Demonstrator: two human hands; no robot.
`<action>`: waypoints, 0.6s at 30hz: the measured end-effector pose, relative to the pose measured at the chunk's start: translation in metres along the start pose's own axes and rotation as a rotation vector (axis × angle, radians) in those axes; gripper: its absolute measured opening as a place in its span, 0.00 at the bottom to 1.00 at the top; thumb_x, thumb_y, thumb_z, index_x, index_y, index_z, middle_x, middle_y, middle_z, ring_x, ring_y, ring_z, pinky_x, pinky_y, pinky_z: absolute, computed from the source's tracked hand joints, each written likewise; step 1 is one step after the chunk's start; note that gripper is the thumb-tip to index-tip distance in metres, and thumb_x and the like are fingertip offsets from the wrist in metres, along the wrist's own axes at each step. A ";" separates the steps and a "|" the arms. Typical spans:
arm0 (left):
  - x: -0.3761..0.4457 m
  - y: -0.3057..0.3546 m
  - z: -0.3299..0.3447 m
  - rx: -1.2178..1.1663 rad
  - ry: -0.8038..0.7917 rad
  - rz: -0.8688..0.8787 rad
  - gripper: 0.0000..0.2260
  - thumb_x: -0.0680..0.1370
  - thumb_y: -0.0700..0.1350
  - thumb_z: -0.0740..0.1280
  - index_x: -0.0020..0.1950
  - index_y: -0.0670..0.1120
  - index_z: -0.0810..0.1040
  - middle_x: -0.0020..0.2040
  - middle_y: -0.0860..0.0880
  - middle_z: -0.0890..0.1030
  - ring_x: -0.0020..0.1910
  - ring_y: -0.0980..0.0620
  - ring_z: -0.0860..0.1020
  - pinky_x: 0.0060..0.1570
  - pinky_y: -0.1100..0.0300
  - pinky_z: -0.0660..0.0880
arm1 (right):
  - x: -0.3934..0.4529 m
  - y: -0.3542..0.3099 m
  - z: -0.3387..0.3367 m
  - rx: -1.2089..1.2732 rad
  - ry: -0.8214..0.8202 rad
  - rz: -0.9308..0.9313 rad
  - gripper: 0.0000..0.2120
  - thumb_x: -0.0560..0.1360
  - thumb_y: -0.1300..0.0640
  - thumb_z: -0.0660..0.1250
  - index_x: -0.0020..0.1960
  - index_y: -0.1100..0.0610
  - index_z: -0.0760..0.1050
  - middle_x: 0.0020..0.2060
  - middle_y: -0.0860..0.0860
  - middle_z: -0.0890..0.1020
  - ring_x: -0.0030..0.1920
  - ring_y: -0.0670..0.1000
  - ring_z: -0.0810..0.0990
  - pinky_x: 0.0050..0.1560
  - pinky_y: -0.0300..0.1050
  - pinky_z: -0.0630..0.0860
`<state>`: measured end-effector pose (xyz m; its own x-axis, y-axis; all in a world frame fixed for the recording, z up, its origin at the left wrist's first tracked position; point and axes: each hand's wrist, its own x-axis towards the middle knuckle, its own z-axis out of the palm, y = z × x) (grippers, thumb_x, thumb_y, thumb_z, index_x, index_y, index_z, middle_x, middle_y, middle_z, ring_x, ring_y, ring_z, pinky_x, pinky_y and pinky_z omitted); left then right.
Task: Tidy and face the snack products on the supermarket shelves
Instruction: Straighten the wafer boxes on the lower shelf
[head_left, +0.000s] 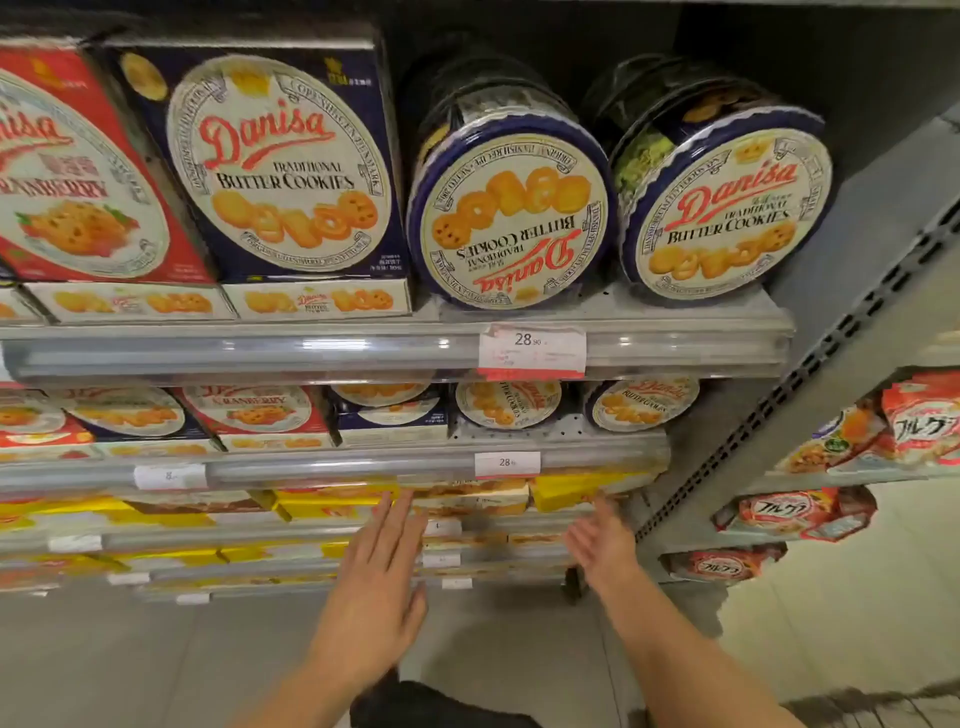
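On the top shelf (395, 343), round glossy tins (511, 218), flat hands (379, 577) empty.

Top shelf: two round blue Danisa tins on edge; left tin (511, 210) label inverted, right tin (724, 210) upright, apparently tilted.

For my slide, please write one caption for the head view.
Both open hands reach toward shelves of cookie boxes; one round tin sits upside down.

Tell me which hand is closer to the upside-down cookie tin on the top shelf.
Left, narrowly. The left hand is open below the upside-down tin, slightly to its left; the right hand is open below it, further off to the right. Neither touches it.
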<state>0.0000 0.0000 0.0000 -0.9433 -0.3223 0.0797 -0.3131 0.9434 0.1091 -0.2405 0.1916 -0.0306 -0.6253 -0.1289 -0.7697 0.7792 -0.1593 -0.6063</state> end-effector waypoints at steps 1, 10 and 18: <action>0.010 -0.004 -0.007 -0.002 0.051 0.036 0.32 0.78 0.53 0.60 0.82 0.46 0.61 0.84 0.45 0.55 0.83 0.42 0.51 0.80 0.46 0.53 | 0.003 0.002 0.006 -0.022 0.017 -0.032 0.17 0.83 0.52 0.64 0.67 0.61 0.73 0.73 0.72 0.64 0.74 0.69 0.65 0.74 0.60 0.69; 0.067 -0.063 0.012 0.224 0.038 0.288 0.35 0.75 0.54 0.62 0.81 0.44 0.62 0.83 0.41 0.54 0.82 0.39 0.51 0.75 0.39 0.54 | 0.036 0.007 0.032 0.016 0.242 -0.059 0.15 0.82 0.47 0.66 0.62 0.57 0.72 0.25 0.53 0.63 0.24 0.50 0.59 0.22 0.38 0.57; 0.074 -0.089 0.023 0.196 -0.007 0.322 0.38 0.73 0.53 0.64 0.82 0.45 0.60 0.84 0.43 0.53 0.83 0.42 0.49 0.75 0.43 0.54 | 0.035 0.013 0.037 -0.012 0.282 -0.143 0.15 0.78 0.51 0.72 0.50 0.64 0.76 0.38 0.58 0.78 0.33 0.53 0.75 0.29 0.43 0.75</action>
<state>-0.0445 -0.1062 -0.0262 -0.9974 -0.0073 0.0722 -0.0154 0.9936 -0.1122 -0.2537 0.1484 -0.0578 -0.6928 0.1703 -0.7007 0.6858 -0.1449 -0.7132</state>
